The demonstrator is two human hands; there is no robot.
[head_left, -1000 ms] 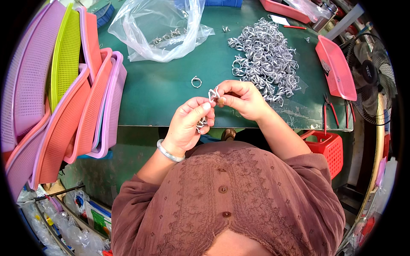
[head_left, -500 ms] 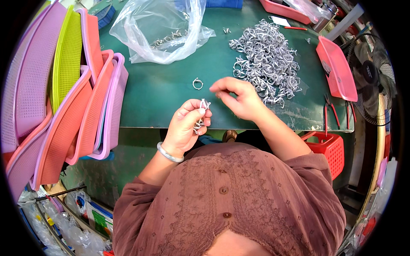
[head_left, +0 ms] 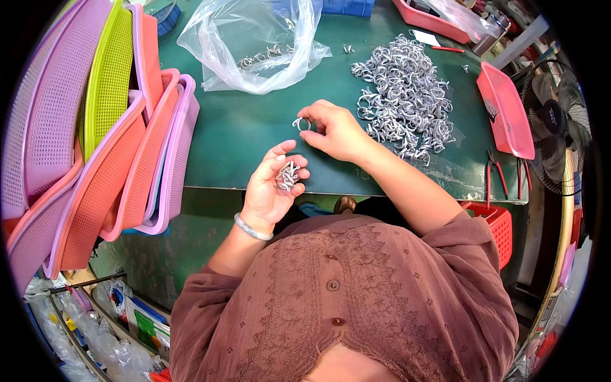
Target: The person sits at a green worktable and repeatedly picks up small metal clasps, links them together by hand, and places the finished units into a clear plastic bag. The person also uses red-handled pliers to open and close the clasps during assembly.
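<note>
My left hand [head_left: 273,188] is cupped palm up at the table's near edge and holds a small bunch of silver metal clips [head_left: 287,175]. My right hand [head_left: 334,130] reaches forward over the green table [head_left: 235,137] and pinches a single metal ring clip [head_left: 301,123] lying on it. A large heap of the same silver ring clips [head_left: 404,95] lies just right of my right hand. A silver bangle [head_left: 252,228] sits on my left wrist.
A clear plastic bag [head_left: 254,44] with a few clips inside lies at the back. Stacked pink, purple and yellow-green baskets [head_left: 95,146] lean at the left. A pink tray [head_left: 506,111], pliers [head_left: 496,172], a fan [head_left: 557,121] and a red basket [head_left: 493,223] are at the right.
My right hand left the left hand and reached forward to the single ring clip on the table. My left hand stayed put with its bunch of clips.
</note>
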